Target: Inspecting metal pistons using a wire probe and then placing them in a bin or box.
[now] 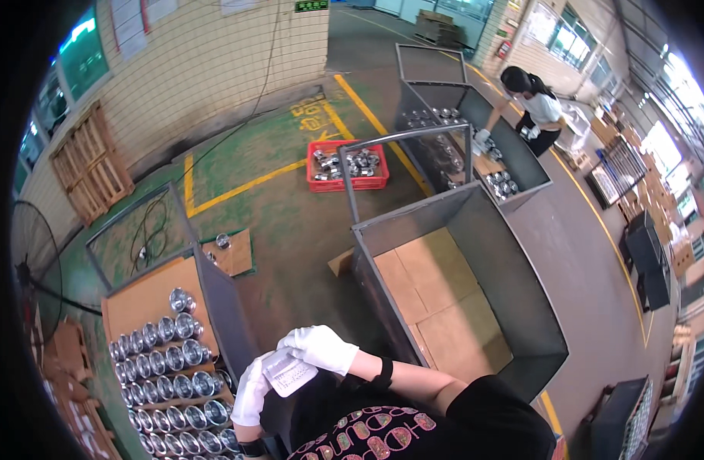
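Close to my body, my left hand point(252, 389) and my right hand point(323, 349), both in white gloves, are closed on a small flat rectangular thing point(292, 376). It is pale and shiny, with rows of small marks on its lower part; whether it is a phone or a card in a sleeve I cannot tell. My left hand grips its left edge, and my right fingers lie over its top. Left of my hands, a metal cart point(223, 295) lined with cardboard holds rows of shiny chrome cup-shaped parts point(166, 330).
A second metal cart point(521, 287) to the right has a bare cardboard bottom. Beyond it, a co-worker point(537, 103) leans over another cart point(532, 172) with chrome parts. A red crate point(348, 185) of parts stands on the floor. A pallet point(93, 165) leans against the wall.
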The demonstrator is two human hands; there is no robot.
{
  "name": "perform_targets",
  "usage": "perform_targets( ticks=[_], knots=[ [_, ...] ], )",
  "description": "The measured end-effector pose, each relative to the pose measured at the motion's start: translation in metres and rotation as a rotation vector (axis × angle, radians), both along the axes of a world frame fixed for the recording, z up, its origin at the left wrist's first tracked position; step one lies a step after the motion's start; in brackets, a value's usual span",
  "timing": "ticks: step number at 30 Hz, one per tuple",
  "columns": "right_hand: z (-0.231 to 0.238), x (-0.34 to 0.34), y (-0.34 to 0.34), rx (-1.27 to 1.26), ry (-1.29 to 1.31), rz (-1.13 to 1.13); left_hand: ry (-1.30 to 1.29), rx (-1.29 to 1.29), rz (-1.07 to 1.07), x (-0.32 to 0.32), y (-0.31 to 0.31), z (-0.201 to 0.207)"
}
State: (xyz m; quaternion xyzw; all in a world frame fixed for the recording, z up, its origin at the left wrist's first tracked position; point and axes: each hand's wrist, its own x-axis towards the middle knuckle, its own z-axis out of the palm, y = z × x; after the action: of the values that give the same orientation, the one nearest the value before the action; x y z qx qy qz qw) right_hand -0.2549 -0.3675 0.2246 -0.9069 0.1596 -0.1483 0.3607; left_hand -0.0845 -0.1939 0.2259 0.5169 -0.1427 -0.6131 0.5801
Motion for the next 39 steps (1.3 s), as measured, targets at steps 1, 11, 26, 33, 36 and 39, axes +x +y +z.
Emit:
perform_targets(
  ticks=[1,11,26,33,36,39],
  knots=[
    [-0.003,-0.005,-0.002,0.019,0.019,-0.048,-0.044,-0.136,-0.067,-0.006,-0.008,0.004],
    [-0.027,-0.044,-0.006,1.371,-0.513,-0.343,0.048,-0.245,-0.153,-0.037,-0.070,0.010],
    [-0.012,-0.110,0.043,1.302,-0.918,-1.028,-0.376,-0.090,-0.604,-0.120,-0.207,-0.032],
    [0.002,-0.160,0.122,1.112,-0.932,-1.520,-0.318,-0.289,-1.095,-0.215,-0.186,-0.078],
    [-0.029,-0.188,0.152,1.006,-1.052,-1.594,-0.382,-0.402,-1.250,-0.260,-0.168,-0.071],
    [-0.032,-0.223,0.179,0.815,-1.133,-1.755,-0.663,-0.530,-1.452,-0.303,-0.159,-0.089]
  ],
)
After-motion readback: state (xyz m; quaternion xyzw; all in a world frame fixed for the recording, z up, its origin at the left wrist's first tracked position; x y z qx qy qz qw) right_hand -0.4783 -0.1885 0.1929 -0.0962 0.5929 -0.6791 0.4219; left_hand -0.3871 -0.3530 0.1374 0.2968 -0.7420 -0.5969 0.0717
